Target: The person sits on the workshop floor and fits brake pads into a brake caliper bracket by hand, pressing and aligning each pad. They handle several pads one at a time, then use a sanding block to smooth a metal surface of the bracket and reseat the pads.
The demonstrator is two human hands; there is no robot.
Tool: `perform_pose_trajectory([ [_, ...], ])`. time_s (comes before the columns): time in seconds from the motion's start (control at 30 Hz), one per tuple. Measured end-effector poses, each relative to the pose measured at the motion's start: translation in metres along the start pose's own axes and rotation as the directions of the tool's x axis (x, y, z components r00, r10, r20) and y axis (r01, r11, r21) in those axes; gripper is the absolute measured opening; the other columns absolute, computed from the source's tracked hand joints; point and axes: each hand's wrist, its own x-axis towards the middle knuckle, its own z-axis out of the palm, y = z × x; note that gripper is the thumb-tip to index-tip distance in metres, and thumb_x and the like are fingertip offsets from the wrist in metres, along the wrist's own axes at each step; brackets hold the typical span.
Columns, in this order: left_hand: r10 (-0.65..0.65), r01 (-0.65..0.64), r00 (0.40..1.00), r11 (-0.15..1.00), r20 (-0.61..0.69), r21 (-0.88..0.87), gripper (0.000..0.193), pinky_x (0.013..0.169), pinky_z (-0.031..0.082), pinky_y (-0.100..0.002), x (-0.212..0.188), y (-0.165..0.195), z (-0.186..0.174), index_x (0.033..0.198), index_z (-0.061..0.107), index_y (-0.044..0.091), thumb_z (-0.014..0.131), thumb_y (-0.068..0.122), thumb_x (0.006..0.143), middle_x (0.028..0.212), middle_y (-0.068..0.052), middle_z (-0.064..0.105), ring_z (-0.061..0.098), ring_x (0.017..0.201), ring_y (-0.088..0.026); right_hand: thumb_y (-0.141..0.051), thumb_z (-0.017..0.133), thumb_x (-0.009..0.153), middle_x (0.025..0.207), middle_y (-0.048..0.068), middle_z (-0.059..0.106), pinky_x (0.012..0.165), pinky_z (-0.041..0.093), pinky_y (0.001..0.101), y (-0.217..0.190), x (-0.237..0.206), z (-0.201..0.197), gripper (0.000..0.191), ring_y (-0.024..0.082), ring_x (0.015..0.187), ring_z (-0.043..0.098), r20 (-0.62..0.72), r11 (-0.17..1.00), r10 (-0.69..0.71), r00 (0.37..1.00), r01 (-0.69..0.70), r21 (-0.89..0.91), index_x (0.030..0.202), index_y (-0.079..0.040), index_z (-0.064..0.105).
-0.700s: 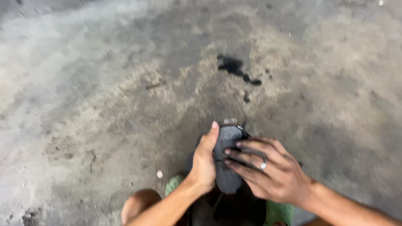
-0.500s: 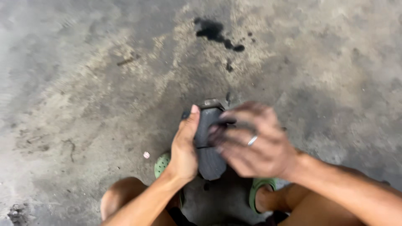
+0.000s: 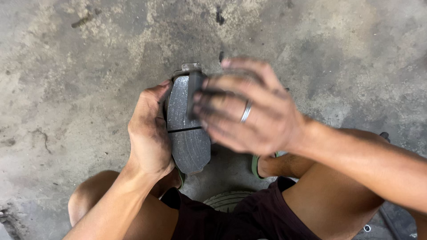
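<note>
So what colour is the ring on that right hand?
Silver: a plain metal ring on the right hand, seen in the head view.

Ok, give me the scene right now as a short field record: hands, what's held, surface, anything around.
left hand: grips the left edge of the brake pad, holding it friction face up
right hand: blurred, fingers over the pad's upper right, a small dark block under them; ring on one finger
brake pad: grey, one groove across the middle, metal tab at the top
surface: stained concrete floor
around: person's bare knees, dark shorts, green sandals
</note>
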Motion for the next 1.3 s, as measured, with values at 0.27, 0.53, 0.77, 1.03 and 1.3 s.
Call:
perform_pose_trajectory([
  [0.27,-0.008,0.008,1.0,1.0,0.025,-0.021,0.043,0.074,0.056,-0.039,0.005,0.003,0.003,0.11,0.065,0.001,0.039,0.035,0.105,0.097,-0.012,0.07,0.067,0.082,-0.023,-0.014,0.079,0.106,0.122,0.006,0.074,0.119,0.044,0.0542,-0.006,0.027,-0.007,0.013,0.022,0.122,0.068,-0.014,0.994,-0.103,0.995,0.103,-0.026,0.118,-0.009,0.077],
  [0.53,-0.018,0.015,0.998,0.998,0.058,0.06,0.036,0.086,0.051,-0.039,0.023,0.022,0.009,0.113,0.067,0.0,0.048,0.03,0.107,0.104,-0.013,0.067,0.063,0.094,-0.022,-0.026,0.08,0.103,0.115,0.003,0.077,0.113,0.043,0.0518,0.004,0.088,-0.015,0.015,0.02,0.113,0.07,0.033,0.989,-0.135,0.99,0.137,-0.049,0.114,-0.016,0.079],
  [0.77,-0.022,0.043,0.993,0.984,-0.119,0.174,0.037,0.097,0.05,-0.037,0.032,0.02,0.017,0.117,0.061,0.0,0.052,0.033,0.104,0.113,-0.012,0.064,0.063,0.106,-0.019,-0.029,0.078,0.105,0.118,0.003,0.074,0.114,0.046,0.0537,-0.003,0.041,-0.009,0.018,0.022,0.118,0.066,0.139,0.989,-0.148,0.979,0.149,0.001,0.115,-0.014,0.079],
  [1.03,-0.032,0.05,0.991,0.99,-0.132,0.13,0.05,0.111,0.044,-0.038,0.042,0.012,0.01,0.136,0.054,-0.003,0.048,0.033,0.101,0.132,-0.013,0.056,0.056,0.127,-0.022,-0.032,0.075,0.101,0.103,0.0,0.068,0.111,0.049,0.0462,-0.001,0.04,-0.007,0.026,0.018,0.111,0.066,0.183,0.99,-0.142,0.973,0.136,0.043,0.122,-0.018,0.08],
  [1.3,0.024,-0.014,0.996,0.994,-0.085,0.111,0.049,0.111,0.042,-0.038,0.05,0.007,0.012,0.135,0.054,-0.003,0.047,0.033,0.103,0.13,-0.011,0.059,0.056,0.124,-0.02,-0.029,0.071,0.098,0.121,0.007,0.078,0.109,0.05,0.0431,0.007,0.04,-0.01,0.03,0.022,0.12,0.069,0.186,0.967,-0.242,0.952,0.221,0.127,0.119,-0.007,0.078],
])
